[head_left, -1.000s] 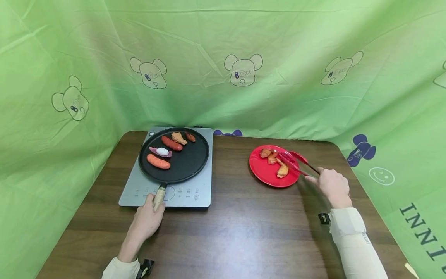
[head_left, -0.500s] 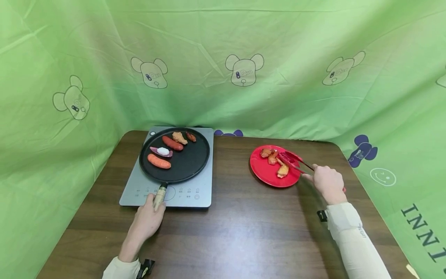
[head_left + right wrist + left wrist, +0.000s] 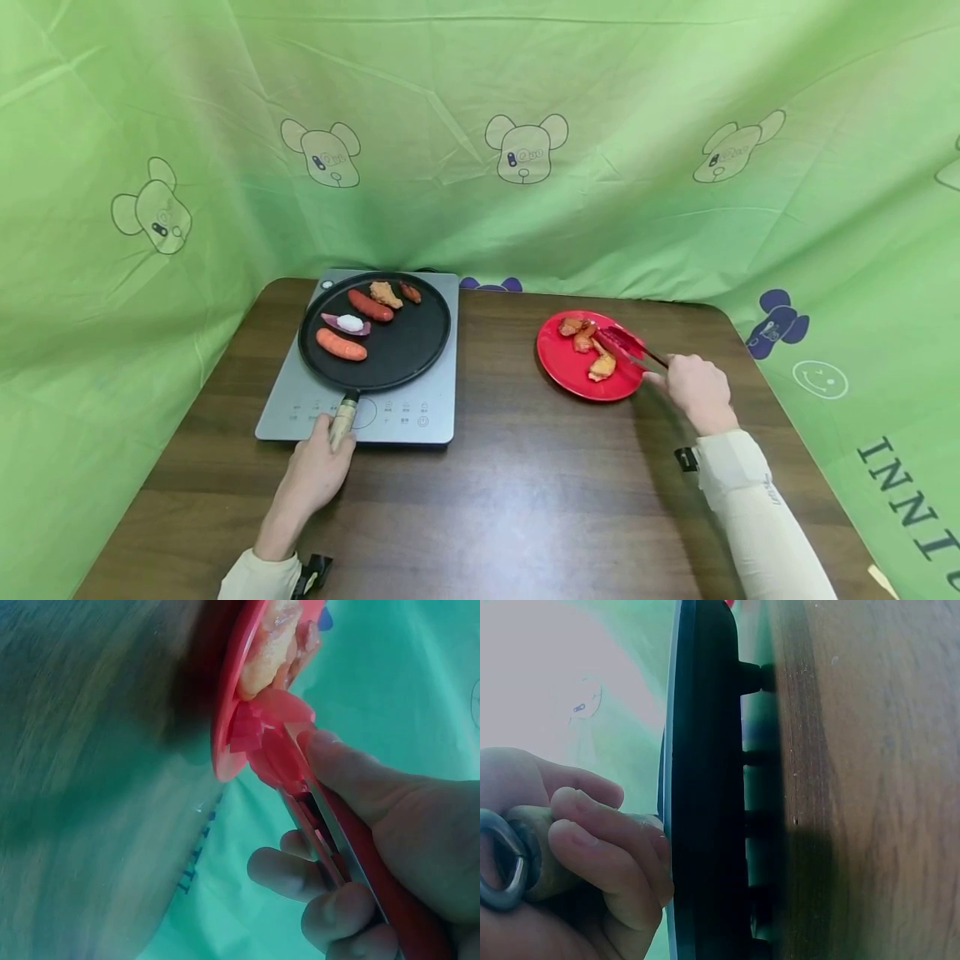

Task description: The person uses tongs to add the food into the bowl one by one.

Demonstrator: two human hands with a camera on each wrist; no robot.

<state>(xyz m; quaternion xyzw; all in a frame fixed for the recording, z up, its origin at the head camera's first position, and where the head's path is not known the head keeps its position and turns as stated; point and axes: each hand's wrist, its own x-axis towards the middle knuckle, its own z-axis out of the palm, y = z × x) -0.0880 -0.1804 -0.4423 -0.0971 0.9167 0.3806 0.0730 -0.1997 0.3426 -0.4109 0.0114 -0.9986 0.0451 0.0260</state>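
Note:
My left hand (image 3: 318, 471) grips the pale handle (image 3: 343, 419) of a flat black frying pan (image 3: 405, 350); its fingers (image 3: 611, 859) curl round the handle in the left wrist view. On the pan lie two sausages (image 3: 341, 344), a purple piece with a white top (image 3: 349, 324), a fried chicken piece (image 3: 385, 294) and a small brown piece (image 3: 410, 292). My right hand (image 3: 697, 387) holds red tongs (image 3: 405, 907), their heads over the right side of a red plate (image 3: 558, 365). Beside the heads lies a chicken drumstick (image 3: 602, 367). I cannot tell whether the tongs pinch anything.
The pan rests on a silver induction cooktop (image 3: 438, 417) at the left of the wooden table (image 3: 510, 492). Two brown meat pieces (image 3: 583, 337) lie on the plate's far side. A green printed curtain (image 3: 420, 200) hangs behind and along the sides.
My right hand has moved left towards the plate, and the tongs' arms have drawn closer together. The drumstick has shifted slightly left. My left hand stays on the pan handle.

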